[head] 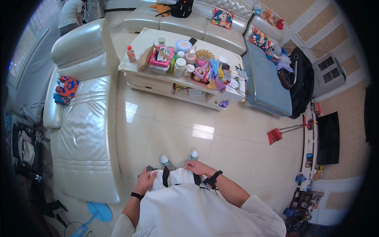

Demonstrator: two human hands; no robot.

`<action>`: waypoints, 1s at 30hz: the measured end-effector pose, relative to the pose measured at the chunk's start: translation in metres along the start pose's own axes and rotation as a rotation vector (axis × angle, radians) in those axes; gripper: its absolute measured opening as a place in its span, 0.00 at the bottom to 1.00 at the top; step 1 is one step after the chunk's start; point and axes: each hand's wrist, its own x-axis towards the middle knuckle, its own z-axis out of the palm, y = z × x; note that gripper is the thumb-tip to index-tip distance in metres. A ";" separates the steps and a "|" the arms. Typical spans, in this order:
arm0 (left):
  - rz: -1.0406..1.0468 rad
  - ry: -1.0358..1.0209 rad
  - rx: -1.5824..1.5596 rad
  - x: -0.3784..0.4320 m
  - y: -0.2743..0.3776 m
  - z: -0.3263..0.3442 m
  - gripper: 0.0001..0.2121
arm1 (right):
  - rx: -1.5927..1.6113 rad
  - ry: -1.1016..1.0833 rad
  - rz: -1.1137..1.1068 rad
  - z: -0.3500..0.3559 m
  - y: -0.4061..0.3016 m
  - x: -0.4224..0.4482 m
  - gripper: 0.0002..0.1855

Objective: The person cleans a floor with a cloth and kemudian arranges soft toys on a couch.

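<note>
My left hand (145,181) is at my waist, its fingers and thumb closed on the left side of white cloth (158,180). A dark green piece (152,168) shows just beyond its fingertips; what it is, I cannot tell. My right hand (197,167) pinches the far edge of the same cloth between thumb and fingers. Two black straps (166,177) run down over the cloth between the hands. A black band (137,195) circles my left wrist, and a bulkier black strap device (213,179) sits on my right. Beyond the hands, my white and green sneakers (165,160) stand on the floor.
Ahead stands a white coffee table (139,77) crowded with bottles, jars and toys. A pearly chaise sofa (83,142) lines the left, a blue couch seat (266,86) the right. A red dustpan (275,135) lies at right. Another person (70,14) is at far left.
</note>
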 end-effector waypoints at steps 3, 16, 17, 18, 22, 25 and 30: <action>-0.005 0.111 0.041 0.005 0.010 -0.002 0.14 | -0.038 0.105 -0.019 -0.003 -0.017 0.003 0.14; 0.038 0.119 0.092 0.048 0.012 0.003 0.16 | 0.027 0.355 0.044 -0.025 0.012 -0.018 0.11; 0.010 -0.009 0.055 0.055 0.016 0.006 0.16 | 0.070 0.369 0.042 -0.026 0.032 -0.022 0.11; -0.025 -0.134 0.021 0.059 0.019 0.009 0.17 | 0.083 0.374 0.054 -0.027 0.052 -0.027 0.11; 0.022 -0.224 0.247 0.074 0.033 0.029 0.18 | 0.590 0.613 0.147 -0.044 0.112 -0.058 0.12; -0.078 -0.234 0.183 0.082 0.053 0.050 0.20 | 0.659 0.642 0.266 -0.062 0.157 -0.099 0.14; -0.269 -0.289 -0.139 0.097 0.051 0.112 0.21 | 0.498 0.487 0.455 -0.098 0.181 -0.172 0.19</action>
